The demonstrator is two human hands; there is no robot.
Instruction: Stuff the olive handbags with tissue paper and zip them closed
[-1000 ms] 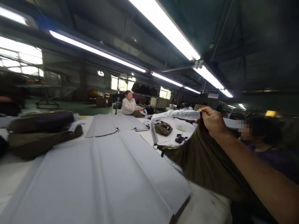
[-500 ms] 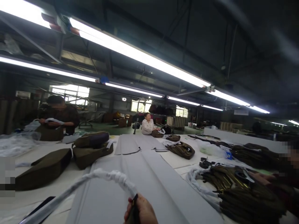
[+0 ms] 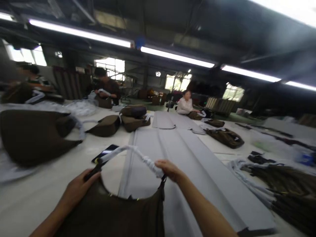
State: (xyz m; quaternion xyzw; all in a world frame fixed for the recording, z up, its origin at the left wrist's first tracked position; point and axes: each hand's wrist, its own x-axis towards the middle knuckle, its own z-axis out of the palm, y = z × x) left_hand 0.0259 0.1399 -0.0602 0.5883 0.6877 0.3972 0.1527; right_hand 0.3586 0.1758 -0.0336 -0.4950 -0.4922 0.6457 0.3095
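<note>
A dark olive handbag (image 3: pixel 118 214) is right in front of me, its curved handle (image 3: pixel 133 149) wrapped in white material and arching over the opening. My left hand (image 3: pixel 80 187) is closed on the bag's upper left corner, where the strap joins. At the other end, my right hand (image 3: pixel 169 169) pinches the wrapped handle just above its right joint. Behind the handle's left end lies a dark phone (image 3: pixel 105 153) on the table. Under and beyond the bag are long pale grey sheets (image 3: pixel 158 144). The bag's lower part is cut off by the frame.
A large olive bag (image 3: pixel 32 135) lies at the left, with more bags (image 3: pixel 106 125) farther back. Stacked dark bag pieces (image 3: pixel 293 194) are at the right. Co-workers sit across the table, one in a light shirt (image 3: pixel 184 106). Clear plastic (image 3: pixel 81 107) is heaped at the back left.
The view has swung down and left. The bag's body and both my hands now show; before, one hand held the handle's end. The right-hand co-worker has left the view.
</note>
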